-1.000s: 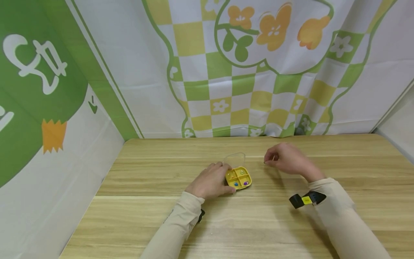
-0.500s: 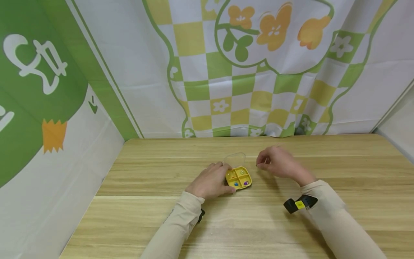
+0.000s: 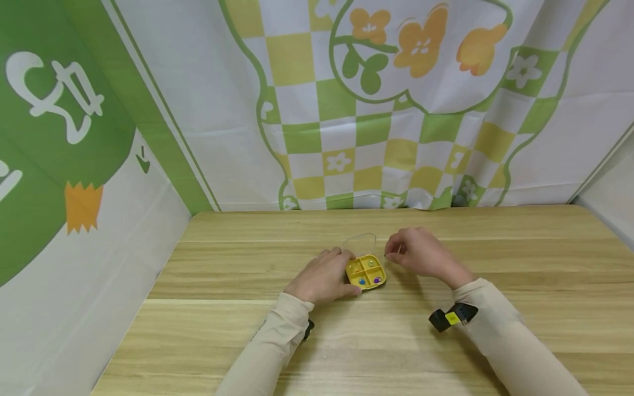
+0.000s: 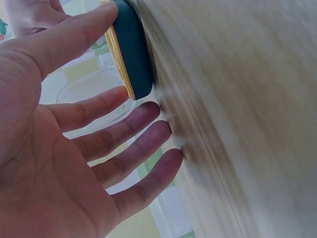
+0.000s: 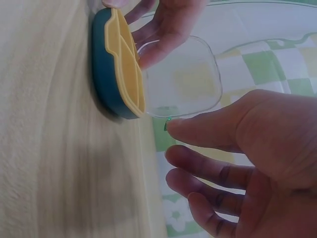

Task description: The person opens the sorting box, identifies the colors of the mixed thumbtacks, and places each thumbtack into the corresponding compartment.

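A small pill box (image 3: 365,272) with a yellow divided inside and a dark teal shell (image 4: 133,52) lies on the table. Its clear lid (image 5: 185,79) stands open at the far side. A blue bead-like piece (image 3: 362,281) and a purple one (image 3: 377,280) sit in the near compartments, a pale shiny one (image 3: 371,264) in the far right. My left hand (image 3: 322,276) holds the box between thumb and index finger, other fingers spread by the tabletop. Just right of the box, my right hand (image 3: 421,253) pinches a tiny shiny green piece (image 5: 167,124) at the thumb tip.
The wood-grain table (image 3: 376,352) runs back to a hanging cloth (image 3: 351,132) with checks and flowers. A green and white cloth (image 3: 74,165) covers the left side. Black straps (image 3: 453,317) sit on the wrists.
My right hand has moved left and slightly nearer, closing in on the pill box with the tiny piece at its fingertips. The left hand and the box have stayed still.
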Motion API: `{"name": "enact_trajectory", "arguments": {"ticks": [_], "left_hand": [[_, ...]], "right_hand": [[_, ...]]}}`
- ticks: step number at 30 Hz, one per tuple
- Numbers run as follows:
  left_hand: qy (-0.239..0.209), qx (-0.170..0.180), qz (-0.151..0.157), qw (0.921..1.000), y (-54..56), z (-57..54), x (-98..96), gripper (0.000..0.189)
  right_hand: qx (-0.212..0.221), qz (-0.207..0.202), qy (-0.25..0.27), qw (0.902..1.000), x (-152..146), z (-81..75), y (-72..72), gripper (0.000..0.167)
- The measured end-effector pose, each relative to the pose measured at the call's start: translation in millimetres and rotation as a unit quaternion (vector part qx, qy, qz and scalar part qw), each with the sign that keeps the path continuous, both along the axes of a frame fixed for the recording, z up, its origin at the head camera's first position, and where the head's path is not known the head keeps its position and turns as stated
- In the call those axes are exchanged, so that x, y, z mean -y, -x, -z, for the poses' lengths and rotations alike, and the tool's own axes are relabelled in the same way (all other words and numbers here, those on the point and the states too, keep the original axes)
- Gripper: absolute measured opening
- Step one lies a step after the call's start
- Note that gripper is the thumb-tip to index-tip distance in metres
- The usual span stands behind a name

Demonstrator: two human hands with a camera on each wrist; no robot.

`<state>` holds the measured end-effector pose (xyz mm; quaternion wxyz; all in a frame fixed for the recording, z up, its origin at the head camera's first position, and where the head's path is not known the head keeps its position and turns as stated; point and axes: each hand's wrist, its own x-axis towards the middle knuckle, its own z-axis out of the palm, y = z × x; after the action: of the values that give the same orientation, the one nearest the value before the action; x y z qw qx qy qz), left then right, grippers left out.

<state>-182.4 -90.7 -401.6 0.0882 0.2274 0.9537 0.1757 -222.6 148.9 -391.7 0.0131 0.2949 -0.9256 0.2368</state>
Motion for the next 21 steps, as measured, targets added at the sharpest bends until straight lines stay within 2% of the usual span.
{"name": "enact_trajectory", "arguments": {"ticks": [21], "left_hand": [[-0.008,0.004,-0.001,1.0,-0.3,-0.8,0.3,0.066]], "right_hand": [[0.002,0.01,0.009,0.9999,14.7,11.4,-3.0,0.004]]}}
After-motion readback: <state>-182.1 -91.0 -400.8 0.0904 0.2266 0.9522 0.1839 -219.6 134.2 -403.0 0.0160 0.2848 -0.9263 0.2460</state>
